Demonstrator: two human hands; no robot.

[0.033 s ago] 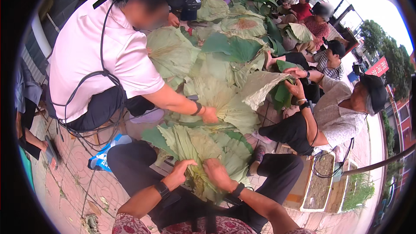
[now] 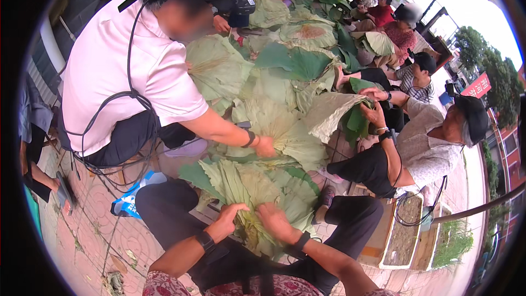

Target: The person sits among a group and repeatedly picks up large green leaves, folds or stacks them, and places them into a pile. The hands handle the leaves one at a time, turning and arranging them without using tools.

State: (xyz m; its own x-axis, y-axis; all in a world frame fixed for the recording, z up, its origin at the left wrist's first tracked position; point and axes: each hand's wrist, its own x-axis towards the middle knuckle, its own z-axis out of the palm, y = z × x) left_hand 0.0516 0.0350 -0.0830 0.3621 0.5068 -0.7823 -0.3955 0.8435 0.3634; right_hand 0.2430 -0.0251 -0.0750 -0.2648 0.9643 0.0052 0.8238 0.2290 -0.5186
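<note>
A stack of large pale green lotus leaves (image 2: pixel 293 200) lies between my knees, creased and gathered at its near end. My left hand (image 2: pixel 227 221) grips the gathered edge, fingers closed round it. Just to its right, my right hand (image 2: pixel 278 223) is closed on the same leaves, its fingertips partly hidden in the folds. A darker green leaf (image 2: pixel 200 181) sticks out at the stack's left side. Right beyond, a broad dry leaf (image 2: pixel 274 123) lies spread out, with a co-worker's hand (image 2: pixel 265 146) pressed on it.
A person in a pink shirt (image 2: pixel 109 77) sits close at the left, cables hanging down. At the right, a person in a dark cap (image 2: pixel 433 137) holds up a folded leaf (image 2: pixel 334 111). Planter boxes (image 2: pixel 402 230) stand at the right; a blue and white bag (image 2: pixel 130 200) lies by my left knee.
</note>
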